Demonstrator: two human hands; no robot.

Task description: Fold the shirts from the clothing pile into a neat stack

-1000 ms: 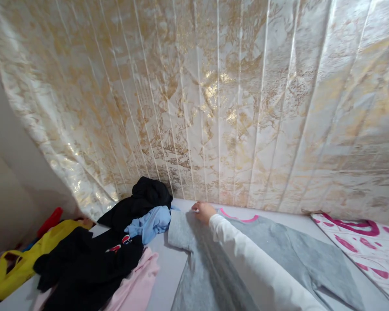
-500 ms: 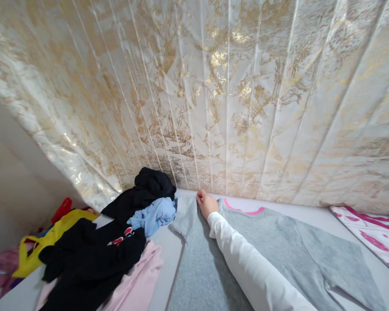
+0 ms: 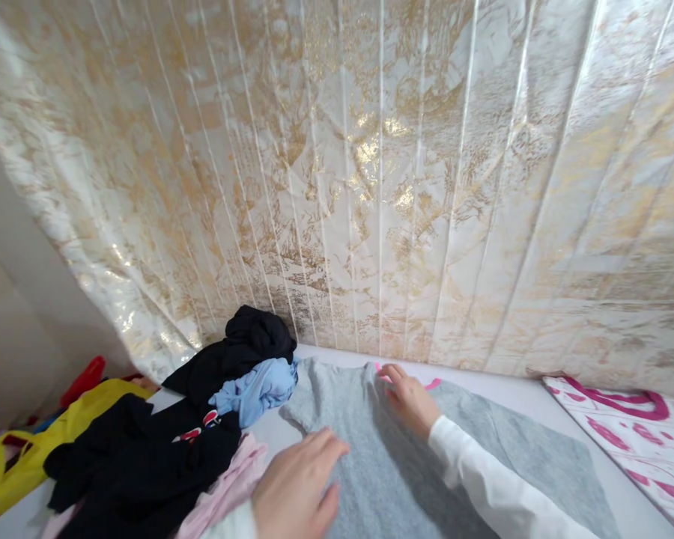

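Fingers (image 3: 392,372) of the right hand (image 3: 410,402) bend downward in a loose curl at the pink-edged neckline of a grey, heathered fabric garment (image 3: 365,457), which lies spread across the lower centre and lower right of the frame; whether they pinch any cloth cannot be told. Half a second ago this hand was further left, fingertips drawn together at the garment's top edge, left of the neckline; now it has shifted right, and the left hand (image 3: 300,483), out of view then, has come in at the bottom centre. The left hand is palm down and slightly blurred, its fingers extended close together and pointing right, the thumb apart, with nothing visibly held. The right forearm, in a smooth white sleeve (image 3: 477,475), slants up from the lower right. The grey garment looks soft and matte, rippled along its upper left edge. At lower left lie a crumpled light blue cloth (image 3: 257,391), a rumpled black garment with a red-and-white print (image 3: 146,464) and a creased pale pink cloth (image 3: 225,486). A shiny white-and-gold pleated curtain (image 3: 337,172) fills the upper frame.
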